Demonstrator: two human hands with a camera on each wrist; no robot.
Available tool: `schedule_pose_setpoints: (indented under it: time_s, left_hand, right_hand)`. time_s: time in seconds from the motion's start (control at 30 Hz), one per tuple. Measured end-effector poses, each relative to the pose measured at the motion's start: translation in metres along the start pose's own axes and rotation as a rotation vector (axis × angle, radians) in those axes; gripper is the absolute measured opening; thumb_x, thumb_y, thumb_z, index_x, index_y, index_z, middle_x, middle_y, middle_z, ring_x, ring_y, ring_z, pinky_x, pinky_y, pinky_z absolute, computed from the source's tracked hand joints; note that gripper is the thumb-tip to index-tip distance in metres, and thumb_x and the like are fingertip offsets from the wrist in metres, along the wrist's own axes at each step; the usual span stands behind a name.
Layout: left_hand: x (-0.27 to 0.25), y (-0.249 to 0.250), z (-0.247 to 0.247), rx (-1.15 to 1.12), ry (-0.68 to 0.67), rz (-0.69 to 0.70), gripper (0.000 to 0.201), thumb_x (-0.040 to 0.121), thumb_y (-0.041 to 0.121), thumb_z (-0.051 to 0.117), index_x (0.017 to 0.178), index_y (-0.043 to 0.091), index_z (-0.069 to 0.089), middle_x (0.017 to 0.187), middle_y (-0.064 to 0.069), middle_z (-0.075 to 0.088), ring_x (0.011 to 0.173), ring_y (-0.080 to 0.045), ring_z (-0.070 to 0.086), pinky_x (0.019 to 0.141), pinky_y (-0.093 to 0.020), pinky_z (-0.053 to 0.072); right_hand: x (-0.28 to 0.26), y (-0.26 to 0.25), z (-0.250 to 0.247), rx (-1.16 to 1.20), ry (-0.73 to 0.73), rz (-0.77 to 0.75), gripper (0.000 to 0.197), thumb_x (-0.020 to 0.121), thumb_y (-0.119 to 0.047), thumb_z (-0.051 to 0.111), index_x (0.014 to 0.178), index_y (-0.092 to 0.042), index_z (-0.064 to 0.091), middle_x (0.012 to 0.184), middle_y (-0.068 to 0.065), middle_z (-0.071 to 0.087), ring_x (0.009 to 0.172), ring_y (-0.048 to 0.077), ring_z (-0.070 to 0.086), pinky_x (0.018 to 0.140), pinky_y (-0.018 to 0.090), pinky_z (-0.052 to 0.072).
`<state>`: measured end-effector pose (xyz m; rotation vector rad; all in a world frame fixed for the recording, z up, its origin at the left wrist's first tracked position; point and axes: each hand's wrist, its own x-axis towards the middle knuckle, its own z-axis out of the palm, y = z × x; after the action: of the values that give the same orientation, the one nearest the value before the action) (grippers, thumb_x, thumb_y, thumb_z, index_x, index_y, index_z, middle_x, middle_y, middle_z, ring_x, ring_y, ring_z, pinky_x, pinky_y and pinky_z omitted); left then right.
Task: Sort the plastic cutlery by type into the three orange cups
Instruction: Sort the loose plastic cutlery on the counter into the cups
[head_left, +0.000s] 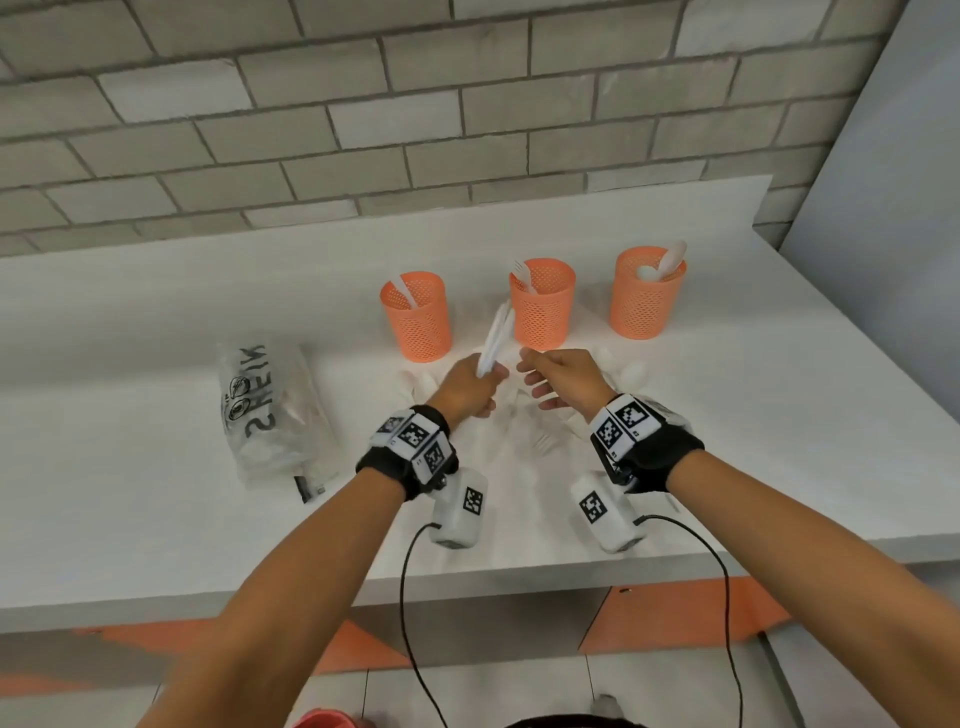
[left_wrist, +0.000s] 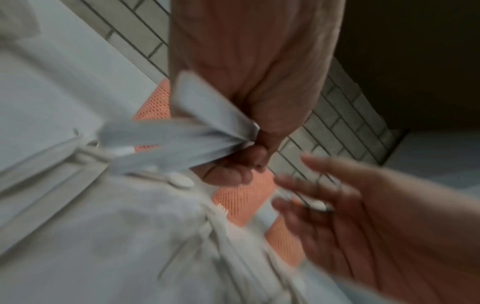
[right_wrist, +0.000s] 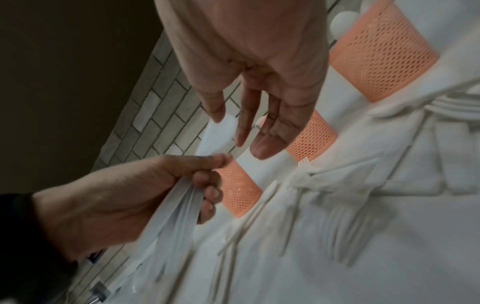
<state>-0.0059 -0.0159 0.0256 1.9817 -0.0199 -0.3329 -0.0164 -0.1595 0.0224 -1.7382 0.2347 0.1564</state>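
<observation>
Three orange mesh cups stand in a row at the back of the white table: the left cup (head_left: 415, 318) holds a knife, the middle cup (head_left: 543, 306) a fork, the right cup (head_left: 649, 296) spoons. My left hand (head_left: 488, 376) grips a bundle of white plastic knives (head_left: 496, 335) by their lower ends, blades pointing up between the left and middle cups. The bundle (right_wrist: 176, 216) fans out of the fist. My right hand (head_left: 530, 382) hovers just right of it, fingers (right_wrist: 262, 144) spread and empty. Loose white cutlery (head_left: 543, 444) lies under both hands.
A crumpled clear plastic bag (head_left: 275, 410) with black print lies on the table (head_left: 130, 493) to the left. A grey brick wall (head_left: 363, 130) rises behind the cups. The table's front edge runs just below my wrists.
</observation>
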Motion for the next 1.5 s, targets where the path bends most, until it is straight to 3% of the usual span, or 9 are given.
schedule_pose_setpoints:
  time_s: [0.1, 0.3, 0.43, 0.53, 0.67, 0.9, 1.1, 1.27, 1.5]
  left_hand:
    - [0.023, 0.020, -0.028, -0.152, 0.154, 0.063, 0.019, 0.097, 0.011, 0.045, 0.079, 0.017, 0.050, 0.068, -0.001, 0.045, 0.052, -0.013, 0.041, 0.044, -0.019, 0.041]
    - [0.076, 0.072, -0.085, -0.339, 0.641, 0.195, 0.046, 0.089, 0.045, 0.056, 0.058, 0.015, 0.040, 0.055, -0.002, 0.041, 0.047, -0.014, 0.039, 0.048, -0.023, 0.037]
    - [0.111, 0.072, -0.094, -0.347, 0.735, 0.182, 0.047, 0.091, 0.047, 0.052, 0.058, 0.016, 0.038, 0.055, -0.001, 0.040, 0.047, -0.011, 0.039, 0.043, -0.014, 0.036]
    - [0.130, 0.054, -0.091, -0.329, 0.744, 0.130, 0.044, 0.091, 0.046, 0.052, 0.059, 0.018, 0.041, 0.058, 0.001, 0.044, 0.050, -0.013, 0.043, 0.055, -0.026, 0.041]
    - [0.145, 0.027, -0.084, -0.141, 0.687, 0.022, 0.042, 0.092, 0.047, 0.048, 0.083, 0.007, 0.060, 0.086, -0.013, 0.064, 0.085, -0.033, 0.062, 0.085, -0.040, 0.050]
    - [0.136, 0.025, -0.072, 0.188, 0.741, -0.052, 0.051, 0.086, 0.031, 0.059, 0.124, -0.001, 0.050, 0.129, -0.020, 0.049, 0.119, -0.034, 0.048, 0.093, -0.036, 0.041]
    - [0.098, 0.048, -0.048, 0.262, 0.911, 0.407, 0.046, 0.085, 0.025, 0.055, 0.127, 0.007, 0.049, 0.127, -0.015, 0.047, 0.119, -0.029, 0.045, 0.092, -0.031, 0.038]
    - [0.066, 0.046, -0.006, 0.263, 0.633, 0.612, 0.018, 0.085, 0.013, 0.054, 0.099, 0.006, 0.063, 0.099, -0.013, 0.062, 0.088, -0.023, 0.057, 0.082, -0.039, 0.049]
    - [0.031, 0.007, 0.048, 0.697, -0.055, 0.233, 0.031, 0.082, 0.034, 0.066, 0.103, 0.014, 0.058, 0.096, -0.005, 0.064, 0.090, -0.022, 0.059, 0.075, -0.032, 0.045]
  right_hand:
    - [0.004, 0.006, -0.019, -0.044, 0.046, -0.014, 0.023, 0.092, -0.022, 0.054, 0.092, -0.004, 0.068, 0.069, 0.002, 0.060, 0.058, 0.013, 0.053, 0.056, 0.021, 0.045]
    - [0.014, 0.021, -0.071, -0.144, 0.137, 0.011, 0.012, 0.089, -0.011, 0.056, 0.081, -0.012, 0.064, 0.071, 0.004, 0.062, 0.059, 0.015, 0.054, 0.055, 0.023, 0.045]
    - [0.014, 0.039, -0.102, -0.346, 0.198, 0.007, 0.005, 0.085, -0.014, 0.062, 0.082, -0.013, 0.066, 0.076, 0.005, 0.063, 0.074, 0.022, 0.058, 0.075, 0.035, 0.049]
    - [0.011, 0.053, -0.116, -0.469, 0.207, 0.064, 0.008, 0.083, -0.018, 0.066, 0.075, -0.019, 0.062, 0.070, -0.001, 0.059, 0.076, 0.021, 0.056, 0.073, 0.029, 0.046]
    - [0.006, 0.062, -0.120, -0.576, 0.200, 0.166, 0.017, 0.079, -0.028, 0.069, 0.087, -0.016, 0.060, 0.087, 0.003, 0.060, 0.083, 0.020, 0.057, 0.065, 0.025, 0.041]
    - [0.000, 0.051, -0.111, -0.691, 0.075, 0.262, 0.045, 0.073, -0.050, 0.071, 0.089, -0.010, 0.057, 0.085, 0.004, 0.058, 0.075, 0.020, 0.057, 0.073, 0.032, 0.049]
    - [-0.014, 0.050, -0.106, -0.933, -0.045, 0.317, 0.061, 0.067, -0.050, 0.076, 0.108, -0.010, 0.053, 0.105, 0.004, 0.056, 0.101, 0.023, 0.058, 0.081, 0.030, 0.047]
    - [-0.018, 0.052, -0.109, -0.976, -0.096, 0.333, 0.028, 0.072, -0.029, 0.072, 0.085, -0.010, 0.057, 0.085, 0.007, 0.057, 0.080, 0.024, 0.057, 0.070, 0.027, 0.048]
    - [-0.033, 0.040, -0.143, -1.045, -0.195, 0.377, 0.020, 0.086, -0.020, 0.057, 0.098, -0.004, 0.056, 0.079, 0.006, 0.059, 0.055, 0.016, 0.054, 0.058, 0.026, 0.049]
